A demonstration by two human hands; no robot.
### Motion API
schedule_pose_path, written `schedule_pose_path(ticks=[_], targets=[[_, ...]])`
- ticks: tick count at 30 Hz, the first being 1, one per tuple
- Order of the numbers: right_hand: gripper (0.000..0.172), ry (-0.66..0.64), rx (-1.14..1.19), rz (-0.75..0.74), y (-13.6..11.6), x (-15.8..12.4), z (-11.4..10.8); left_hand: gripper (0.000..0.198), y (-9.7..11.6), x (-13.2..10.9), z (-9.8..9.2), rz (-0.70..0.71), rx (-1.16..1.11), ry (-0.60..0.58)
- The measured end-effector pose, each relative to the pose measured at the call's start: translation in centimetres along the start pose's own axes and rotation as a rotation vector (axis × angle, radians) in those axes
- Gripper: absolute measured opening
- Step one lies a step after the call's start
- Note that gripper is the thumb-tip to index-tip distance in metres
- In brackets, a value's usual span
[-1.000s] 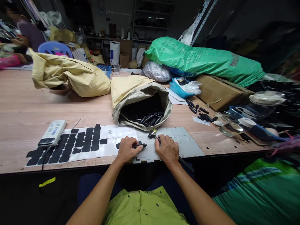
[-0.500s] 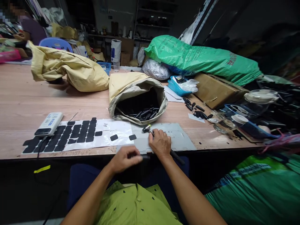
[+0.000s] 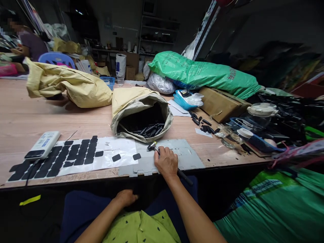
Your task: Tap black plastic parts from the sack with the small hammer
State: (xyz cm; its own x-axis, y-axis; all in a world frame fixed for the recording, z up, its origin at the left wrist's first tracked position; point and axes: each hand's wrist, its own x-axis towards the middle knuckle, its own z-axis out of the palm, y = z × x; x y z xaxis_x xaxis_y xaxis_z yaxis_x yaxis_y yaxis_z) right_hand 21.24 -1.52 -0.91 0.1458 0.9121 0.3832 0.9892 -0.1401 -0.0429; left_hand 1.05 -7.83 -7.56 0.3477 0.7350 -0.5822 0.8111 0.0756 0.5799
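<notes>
My right hand point(image 3: 166, 162) rests on the grey plate point(image 3: 188, 156) at the table's front edge, closed round the dark handle of a small hammer point(image 3: 153, 146) whose metal head points toward the open sack point(image 3: 141, 119) of black parts. My left hand point(image 3: 126, 197) is down below the table edge at my lap, fingers curled; what it holds is hidden. A white sheet point(image 3: 76, 157) with several black pads lies left of the plate, two single pads point(image 3: 116, 157) near its right end.
A white power bank point(image 3: 42, 145) lies on the sheet's left end. A second yellow sack point(image 3: 65, 86), a green sack point(image 3: 202, 72), a cardboard box point(image 3: 220, 103), loose black parts point(image 3: 206, 127) and trays crowd the back and right. Another person point(image 3: 24, 40) sits far left.
My left hand left the plate with the black part and dropped below the table edge to my lap. My right hand stayed on the hammer.
</notes>
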Motion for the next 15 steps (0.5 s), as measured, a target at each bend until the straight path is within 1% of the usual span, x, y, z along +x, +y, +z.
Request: schedule_pose_path(ticks=[2, 3, 4, 5, 6, 7, 8, 9, 10, 11, 12, 13, 15], targets=[[0.020, 0.005, -0.002, -0.003, 0.0, 0.0, 0.0, 0.031, 2.6, -1.5, -2.1, 0.162, 0.009, -0.189], [0.020, 0.006, -0.005, -0.004, 0.0, 0.0, 0.0, 0.031, 4.2, -2.1, -3.5, 0.299, -0.043, -0.303], [0.020, 0.005, -0.008, -0.006, 0.0, 0.0, 0.0, 0.033, 5.8, -2.5, -5.2, 0.412, -0.166, -0.417], [0.020, 0.004, -0.010, -0.008, 0.0, 0.0, 0.0, 0.036, 7.3, -2.6, -6.9, 0.485, -0.284, -0.464], [0.020, 0.003, -0.009, -0.009, 0.0, 0.0, 0.0, 0.037, 8.8, -2.3, -8.7, 0.552, -0.367, -0.397], [0.020, 0.003, -0.007, -0.012, 0.0, 0.0, 0.0, 0.035, 10.0, -1.5, -10.5, 0.589, -0.407, -0.203], [0.019, 0.002, -0.004, -0.014, 0.0, 0.0, 0.0, 0.033, 11.1, -0.4, -12.1, 0.585, -0.398, 0.044], [0.019, 0.004, -0.002, -0.015, 0.0, 0.0, 0.0, 0.029, 11.9, 0.9, -13.5, 0.544, -0.350, 0.319], [0.019, 0.006, -0.001, -0.016, 0.0, 0.0, 0.0, 0.024, 12.5, 2.5, -14.7, 0.472, -0.279, 0.550], [0.019, 0.009, -0.001, -0.017, 0.0, 0.0, 0.0, 0.022, 12.8, 4.1, -15.5, 0.383, -0.199, 0.705], [0.019, 0.012, -0.002, -0.016, 0.0, 0.0, 0.0, 0.022, 13.1, 5.6, -16.2, 0.303, -0.119, 0.795], [0.019, 0.015, -0.001, -0.014, 0.0, 0.0, 0.1, 0.023, 13.2, 7.0, -16.6, 0.231, -0.043, 0.830], [0.019, 0.016, 0.004, -0.008, 0.0, 0.0, 0.1, 0.022, 13.2, 8.9, -17.0, 0.128, 0.068, 0.796]])
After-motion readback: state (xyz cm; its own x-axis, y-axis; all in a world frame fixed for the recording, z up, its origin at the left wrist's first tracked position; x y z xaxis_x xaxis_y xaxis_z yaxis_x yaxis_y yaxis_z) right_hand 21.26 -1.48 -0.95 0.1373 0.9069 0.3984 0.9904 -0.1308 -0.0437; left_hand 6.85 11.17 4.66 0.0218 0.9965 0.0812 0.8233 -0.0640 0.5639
